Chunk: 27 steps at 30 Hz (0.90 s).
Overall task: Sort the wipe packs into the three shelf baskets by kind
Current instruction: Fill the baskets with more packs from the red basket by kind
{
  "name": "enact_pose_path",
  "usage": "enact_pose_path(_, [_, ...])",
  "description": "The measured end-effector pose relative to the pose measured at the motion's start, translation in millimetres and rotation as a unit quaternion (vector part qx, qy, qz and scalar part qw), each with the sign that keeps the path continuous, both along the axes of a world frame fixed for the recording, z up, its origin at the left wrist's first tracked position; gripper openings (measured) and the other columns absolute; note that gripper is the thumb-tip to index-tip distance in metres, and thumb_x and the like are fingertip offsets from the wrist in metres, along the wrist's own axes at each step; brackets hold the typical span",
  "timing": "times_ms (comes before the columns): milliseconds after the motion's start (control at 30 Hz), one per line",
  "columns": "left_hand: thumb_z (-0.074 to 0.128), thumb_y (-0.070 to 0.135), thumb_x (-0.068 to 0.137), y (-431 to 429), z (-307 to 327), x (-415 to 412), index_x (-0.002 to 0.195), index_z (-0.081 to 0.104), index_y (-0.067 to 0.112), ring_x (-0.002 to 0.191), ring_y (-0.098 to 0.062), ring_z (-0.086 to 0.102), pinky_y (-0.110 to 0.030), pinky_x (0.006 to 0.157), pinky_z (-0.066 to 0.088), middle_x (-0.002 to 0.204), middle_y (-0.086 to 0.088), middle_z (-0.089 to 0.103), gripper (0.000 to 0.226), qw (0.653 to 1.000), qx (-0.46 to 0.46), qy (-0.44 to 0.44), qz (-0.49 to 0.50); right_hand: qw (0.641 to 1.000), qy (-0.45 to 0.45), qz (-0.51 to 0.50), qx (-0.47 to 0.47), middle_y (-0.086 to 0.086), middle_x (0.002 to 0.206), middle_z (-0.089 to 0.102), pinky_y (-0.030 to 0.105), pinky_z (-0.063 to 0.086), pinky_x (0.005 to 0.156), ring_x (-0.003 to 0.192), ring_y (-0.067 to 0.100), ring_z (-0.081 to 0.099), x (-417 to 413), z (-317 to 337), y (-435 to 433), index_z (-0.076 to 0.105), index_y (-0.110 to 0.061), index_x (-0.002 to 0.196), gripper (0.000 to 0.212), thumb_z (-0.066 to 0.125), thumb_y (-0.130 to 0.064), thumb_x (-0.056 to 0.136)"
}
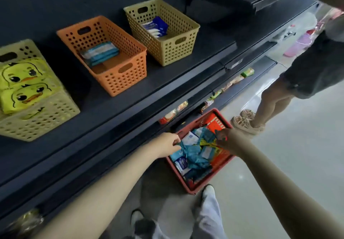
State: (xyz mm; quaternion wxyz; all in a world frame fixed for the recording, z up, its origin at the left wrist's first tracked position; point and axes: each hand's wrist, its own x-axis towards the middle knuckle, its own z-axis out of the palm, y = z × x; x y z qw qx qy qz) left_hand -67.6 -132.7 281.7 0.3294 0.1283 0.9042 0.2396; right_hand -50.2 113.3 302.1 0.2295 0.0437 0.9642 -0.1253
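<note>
A red shopping basket on the floor holds several mixed wipe packs, teal, blue-white and yellow. My left hand reaches in and pinches the edge of a teal pack. My right hand is down at the basket's right side, fingers curled on packs there; what it holds is unclear. On the shelf stand three baskets: a pale yellow one with yellow duck packs, an orange one with light blue packs, and a tan one with dark blue packs.
Another person's legs and sandals stand on the floor just right of the red basket. Lower shelves carry snack packets. My own feet are below the basket. Dark shelf edges jut out between me and the baskets.
</note>
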Motion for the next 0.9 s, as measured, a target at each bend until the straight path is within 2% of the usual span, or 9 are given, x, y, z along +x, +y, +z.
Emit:
enact_pose_path(67, [0.057,0.032,0.093,21.0,-27.2,4.9,0.129,0.056,0.013,0.116,-0.02,0.057,-0.028,0.094,0.045,0.131,-0.006,0.059,0.041,0.999,-0.009,-0.039,0.033,0.999,-0.037,0.013,-0.001,0.01,0.115,0.066,0.024,0.04,0.073,0.103,0.027,0.062,-4.9,-29.4,25.6,0.063,-0.013,0.118,0.03,0.055,-0.03,0.094])
enact_pose_path(233, [0.056,0.017,0.095,74.7,-85.8,3.6,0.125,0.058,0.003,0.116,-0.023,0.057,-0.027,0.092,0.042,0.128,-0.012,0.06,0.034,0.983,0.008,-0.075,0.17,0.994,-0.09,0.054,-0.028,0.007,0.117,0.067,0.032,0.05,0.087,0.106,0.026,0.063,-42.1,-105.8,94.9,0.065,-0.018,0.118,0.034,0.05,-0.036,0.094])
enact_pose_path(400, [0.06,0.015,0.092,103.8,-162.5,-9.0,0.128,0.055,0.001,0.121,-0.024,0.055,-0.033,0.104,0.042,0.133,-0.012,0.057,0.039,0.957,0.015,-0.104,0.27,0.991,-0.109,0.056,-0.048,0.013,0.109,0.069,0.038,0.051,0.084,0.102,0.031,0.064,-65.4,-188.4,127.7,0.065,-0.012,0.113,0.029,0.051,-0.029,0.093])
enact_pose_path(533, [0.061,0.016,0.091,109.1,-230.2,-11.8,0.128,0.055,0.0,0.119,-0.026,0.056,-0.035,0.104,0.042,0.131,-0.015,0.058,0.041,0.94,-0.005,-0.144,0.308,0.985,-0.148,0.056,-0.073,0.013,0.114,0.068,0.038,0.051,0.086,0.104,0.031,0.063,-71.1,-259.7,126.1,0.063,-0.01,0.119,0.033,0.052,-0.027,0.094])
enact_pose_path(633, [0.06,0.018,0.092,108.1,-277.5,-15.1,0.132,0.051,0.001,0.121,-0.026,0.055,-0.032,0.102,0.041,0.133,-0.015,0.056,0.044,0.93,-0.024,-0.181,0.32,0.981,-0.165,0.04,-0.098,0.012,0.119,0.066,0.03,0.046,0.084,0.107,0.031,0.061,-74.9,-312.8,116.4,0.061,-0.01,0.123,0.034,0.052,-0.028,0.096])
enact_pose_path(767, [0.062,0.025,0.092,105.1,-331.0,-22.2,0.137,0.045,0.003,0.124,-0.024,0.052,-0.029,0.101,0.039,0.139,-0.011,0.051,0.052,0.922,-0.02,-0.21,0.325,0.967,-0.218,0.051,-0.118,0.013,0.125,0.062,0.034,0.045,0.089,0.112,0.031,0.058,-73.4,-378.1,101.4,0.057,-0.012,0.128,0.04,0.051,-0.034,0.096])
enact_pose_path(900, [0.06,0.029,0.093,107.2,-360.3,-28.3,0.14,0.042,0.005,0.124,-0.02,0.05,-0.026,0.099,0.039,0.14,-0.009,0.049,0.056,0.899,0.0,-0.228,0.375,0.968,-0.207,0.043,-0.132,0.017,0.126,0.059,0.038,0.043,0.093,0.114,0.033,0.055,-70.8,-413.5,95.7,0.059,-0.009,0.126,0.035,0.053,-0.025,0.096])
